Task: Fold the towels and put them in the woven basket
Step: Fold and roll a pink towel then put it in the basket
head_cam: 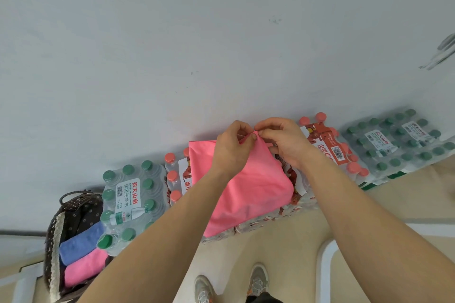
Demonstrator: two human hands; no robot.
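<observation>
Shoes (204, 288) stand on the floor (295, 241). Left hand (231, 145) and right hand (283, 140) pinch the top corners of the pink towel (246, 192) together, likely lining them up for a fold; it lies over bottle packs (130, 194). Basket (55, 241), far left, holds two folded towels (83, 253).

A green-capped bottle pack (133, 202) stands between the pink towel (243, 192) and the woven basket (53, 241), just beside the basket. The basket is open above; a blue towel (81, 243) and a folded pink towel (86, 267) fill its near half. The floor (283, 241) before the packs lies open.
</observation>
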